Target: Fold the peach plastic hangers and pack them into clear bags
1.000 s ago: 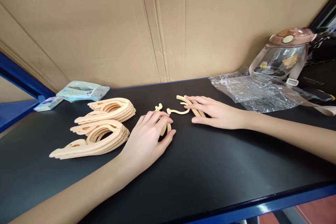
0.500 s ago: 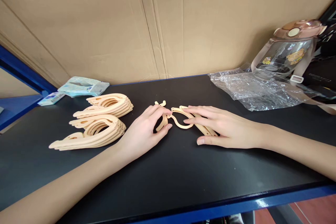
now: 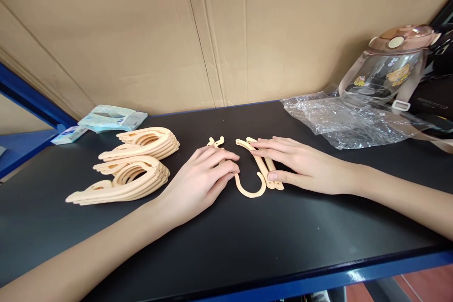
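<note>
My left hand [image 3: 203, 174] lies low over the black tabletop, with its fingers curled down over the straight end of a cream hanger hook [image 3: 250, 194]. The thumb is tucked partly under. Other cream hanger pieces [image 3: 216, 141] stick out behind its knuckles; their shape is mostly hidden. Slender cream hanger arms [image 3: 261, 166] lie side by side under my right hand [image 3: 299, 163], whose fingers stretch flat across them, thumb touching near their front ends. The curved part of the hook lies bare on the table between both hands.
Two stacks of cream folded hanger pieces [image 3: 141, 184] sit at the left. A blue-white tissue pack [image 3: 113, 118] lies behind them. A clear plastic bag [image 3: 354, 120] and a strapped water bottle [image 3: 389, 71] occupy the back right. Cardboard [image 3: 226, 33] stands along the back.
The hook has swung toward me and its curve is now fully in sight. The hanger arms under my right hand have shifted left and turned more upright. The left fingers now cover the hook's end.
</note>
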`<action>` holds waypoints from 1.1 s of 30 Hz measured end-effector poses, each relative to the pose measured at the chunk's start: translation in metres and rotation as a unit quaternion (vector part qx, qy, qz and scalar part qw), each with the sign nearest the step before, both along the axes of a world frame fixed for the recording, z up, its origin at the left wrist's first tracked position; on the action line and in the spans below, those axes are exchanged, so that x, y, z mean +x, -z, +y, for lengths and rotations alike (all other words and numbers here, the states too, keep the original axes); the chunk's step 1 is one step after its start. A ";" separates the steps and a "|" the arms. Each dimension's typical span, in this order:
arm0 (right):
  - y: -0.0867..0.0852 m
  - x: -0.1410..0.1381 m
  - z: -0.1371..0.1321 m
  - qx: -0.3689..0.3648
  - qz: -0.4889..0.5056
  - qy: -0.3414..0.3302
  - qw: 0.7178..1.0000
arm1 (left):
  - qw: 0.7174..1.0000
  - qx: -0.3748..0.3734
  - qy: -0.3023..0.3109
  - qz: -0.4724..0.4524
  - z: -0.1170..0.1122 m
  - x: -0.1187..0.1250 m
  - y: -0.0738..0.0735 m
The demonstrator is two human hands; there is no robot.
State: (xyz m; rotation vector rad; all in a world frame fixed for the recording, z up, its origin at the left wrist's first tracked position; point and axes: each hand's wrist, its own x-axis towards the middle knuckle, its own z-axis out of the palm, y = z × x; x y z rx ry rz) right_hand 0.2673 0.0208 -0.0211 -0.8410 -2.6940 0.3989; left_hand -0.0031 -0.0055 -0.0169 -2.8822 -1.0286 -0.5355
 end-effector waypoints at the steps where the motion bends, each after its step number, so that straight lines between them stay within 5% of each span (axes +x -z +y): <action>1: 0.000 0.000 0.000 0.001 0.004 0.000 1.000 | 1.000 0.001 0.010 0.005 0.000 0.000 0.000; 13: -0.002 0.001 -0.001 0.014 0.032 -0.014 0.999 | 0.997 0.034 0.055 -0.036 -0.006 0.002 -0.005; 18: -0.007 0.000 -0.005 -0.006 0.068 -0.021 0.997 | 0.990 -0.033 0.075 -0.115 -0.011 0.002 -0.007; 27: -0.017 -0.012 -0.019 -0.232 0.188 0.056 0.953 | 0.986 -0.039 0.079 -0.143 -0.010 0.005 -0.002; 33: -0.012 -0.019 -0.029 -0.300 0.248 0.020 0.921 | 0.980 -0.050 0.098 -0.168 -0.012 0.015 -0.002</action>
